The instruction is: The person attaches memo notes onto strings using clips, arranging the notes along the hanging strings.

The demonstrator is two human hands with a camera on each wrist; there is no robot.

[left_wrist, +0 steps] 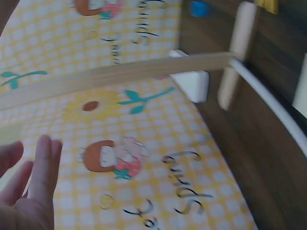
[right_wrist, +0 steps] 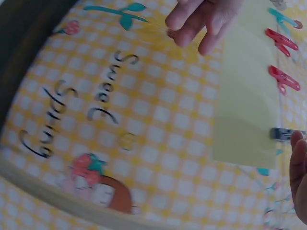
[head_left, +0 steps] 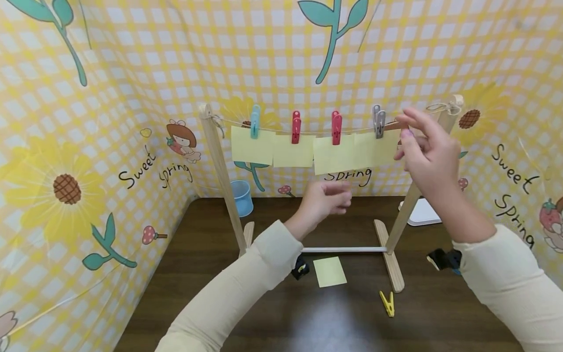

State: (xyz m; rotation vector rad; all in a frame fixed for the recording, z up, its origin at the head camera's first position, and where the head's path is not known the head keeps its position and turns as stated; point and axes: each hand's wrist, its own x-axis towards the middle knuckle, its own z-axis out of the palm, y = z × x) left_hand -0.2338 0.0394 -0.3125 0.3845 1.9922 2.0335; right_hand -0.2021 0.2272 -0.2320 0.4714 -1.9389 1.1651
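Four pale yellow paper notes hang side by side from a string (head_left: 308,132) tied between two wooden posts. A blue clothespin (head_left: 254,122), two red clothespins (head_left: 296,128) and a grey clothespin (head_left: 379,122) grip them on the string. Just right of the grey clothespin and the rightmost note (head_left: 381,149) is my right hand (head_left: 433,151), raised with loosely bent fingers and nothing between them. My left hand (head_left: 321,203) hovers below the hanging notes, fingers relaxed and holding nothing. On the table lie a loose yellow note (head_left: 330,272) and a yellow clothespin (head_left: 387,304).
The wooden posts (head_left: 224,181) stand on feet joined by a white bar (head_left: 343,250). A blue cup (head_left: 243,198) is behind the left post, and a white tray (head_left: 424,213) behind the right one. Checked cloth (head_left: 145,98) surrounds the dark table (head_left: 281,322).
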